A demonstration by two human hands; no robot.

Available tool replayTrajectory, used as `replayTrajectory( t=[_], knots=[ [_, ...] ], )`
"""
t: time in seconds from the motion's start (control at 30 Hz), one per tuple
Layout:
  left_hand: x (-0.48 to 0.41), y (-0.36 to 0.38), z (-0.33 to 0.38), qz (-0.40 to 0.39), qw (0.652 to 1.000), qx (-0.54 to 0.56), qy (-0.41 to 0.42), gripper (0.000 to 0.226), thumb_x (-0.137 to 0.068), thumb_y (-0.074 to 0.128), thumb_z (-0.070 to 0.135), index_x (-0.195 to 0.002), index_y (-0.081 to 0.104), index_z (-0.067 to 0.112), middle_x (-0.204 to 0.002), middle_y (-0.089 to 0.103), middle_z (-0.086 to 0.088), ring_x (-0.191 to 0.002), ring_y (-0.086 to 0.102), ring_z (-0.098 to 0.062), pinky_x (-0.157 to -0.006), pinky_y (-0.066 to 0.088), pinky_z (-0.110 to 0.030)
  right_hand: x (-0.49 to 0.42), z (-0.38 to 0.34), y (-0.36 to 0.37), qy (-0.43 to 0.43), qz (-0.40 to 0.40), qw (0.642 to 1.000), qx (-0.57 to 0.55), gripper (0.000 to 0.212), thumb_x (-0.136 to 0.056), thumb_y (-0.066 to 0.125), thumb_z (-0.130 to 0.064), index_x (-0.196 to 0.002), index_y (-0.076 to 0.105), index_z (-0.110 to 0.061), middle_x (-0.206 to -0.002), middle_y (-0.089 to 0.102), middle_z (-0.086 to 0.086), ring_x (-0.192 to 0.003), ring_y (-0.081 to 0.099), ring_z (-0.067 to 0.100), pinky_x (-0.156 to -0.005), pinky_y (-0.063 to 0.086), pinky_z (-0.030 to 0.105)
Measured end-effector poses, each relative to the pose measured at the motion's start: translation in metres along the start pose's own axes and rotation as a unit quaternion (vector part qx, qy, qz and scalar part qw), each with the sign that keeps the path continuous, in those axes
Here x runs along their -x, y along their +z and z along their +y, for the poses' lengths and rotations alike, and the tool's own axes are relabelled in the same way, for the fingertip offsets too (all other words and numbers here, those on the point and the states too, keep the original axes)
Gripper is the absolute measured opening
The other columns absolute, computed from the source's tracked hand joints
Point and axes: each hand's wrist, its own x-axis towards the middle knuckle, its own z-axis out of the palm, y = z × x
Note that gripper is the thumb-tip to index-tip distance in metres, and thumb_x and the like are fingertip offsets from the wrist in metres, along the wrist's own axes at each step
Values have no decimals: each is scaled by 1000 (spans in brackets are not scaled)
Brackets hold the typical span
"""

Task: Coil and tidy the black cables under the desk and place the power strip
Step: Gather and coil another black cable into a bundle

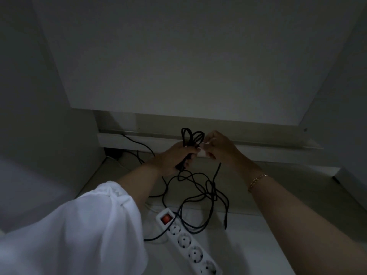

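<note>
Binding the gathered loops looks to be the step in hand: the left hand (174, 157) grips a coil (191, 135) of black cable by its waist, fingers curled tight round the bundle, with the loops standing up above the fist. Just beside it the right hand (220, 147) pinches a small white piece (202, 153) between thumb and fingertips. It may be a tie or tape, but the dim light leaves that unsure. The two hands touch or nearly touch, low against the back of the space under the desk. Much is left to gather: the loose cable (198, 187) sprawls in tangled curves on the floor (258, 235) below the hands, and one strand crosses the white power strip (190, 243) near its red switch (165, 218). To do this well, the left grip should stay firm so the loops do not spring apart, and the binding belongs round the narrow waist, not the loop ends. Slack should then be drawn up gently, hand over hand — a hard pull could drag the strip or tighten the knots on the floor.
</note>
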Motion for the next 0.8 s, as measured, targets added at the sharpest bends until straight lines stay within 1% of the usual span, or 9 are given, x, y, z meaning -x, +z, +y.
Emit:
replayTrajectory(
  t=[0.1,0.2,0.27,0.33,0.4,0.5,0.57,0.7,0.8],
  knots=[
    [-2,-4,-1,55,998,16,28,24,-95,52,12,-71,48,15,-61,43,-1,-34,39,-4,-38,33,-16,2,0,-9,60,-55,996,25,4,-93,55,-11,-91,55,-7,-62,52,5,-37,50,0,-41,42,11],
    [-3,-12,-5,71,997,0,36,19,-95,54,13,-77,49,14,-64,45,-2,-40,46,-7,-42,41,-20,7,5,-13,99,-103,989,40,23,-95,47,-8,-74,56,-8,-62,49,4,-53,48,12,-50,43,17],
    [0,-13,-8,39,999,-18,24,14,-95,52,13,-82,48,13,-68,47,-3,-45,54,-8,-46,49,-21,7,3,-14,82,-65,994,43,31,-96,45,-9,-66,53,-14,-55,46,-3,-53,40,12,-50,37,19],
    [3,-12,-12,-8,1000,-24,0,10,-97,49,12,-87,47,14,-72,49,-2,-50,62,-7,-54,55,-22,5,0,-14,26,-13,995,95,28,-96,45,-11,-69,54,-13,-54,46,-10,-52,39,8,-45,34,11],
    [6,-8,-13,-50,998,-4,-25,9,-98,46,12,-90,47,17,-74,50,-1,-57,67,-9,-61,58,-24,5,-4,-11,-33,23,989,142,21,-95,46,-13,-77,56,-9,-66,51,-6,-57,43,5,-47,32,7],
    [8,-5,-9,-79,996,-1,-29,9,-97,47,12,-90,47,17,-78,53,-2,-66,67,-17,-59,58,-25,2,-3,-6,-66,97,987,109,20,-91,55,-17,-86,63,1,-84,60,5,-74,51,13,-61,35,19],
    [9,-7,-9,-85,996,-15,-32,11,-97,47,10,-89,46,17,-80,53,-3,-72,62,-22,-60,58,-25,2,-4,-4,-74,118,986,86,18,-89,59,-17,-82,63,-1,-84,61,5,-79,52,13,-57,34,13],
    [6,-12,-15,-102,994,-12,-46,21,-95,44,-5,-85,46,14,-74,50,-2,-66,60,-13,-99,48,-44,7,-5,3,-85,104,983,125,18,-87,62,-24,-74,60,-12,-76,60,1,-71,52,12,-55,33,13],
    [6,-11,-14,-87,995,2,-47,24,-94,41,-8,-84,47,14,-71,49,-3,-57,58,-11,-88,53,-38,8,-5,10,-89,114,982,122,18,-87,62,-25,-73,60,-13,-78,64,5,-71,54,13,-60,37,24]
  ],
)
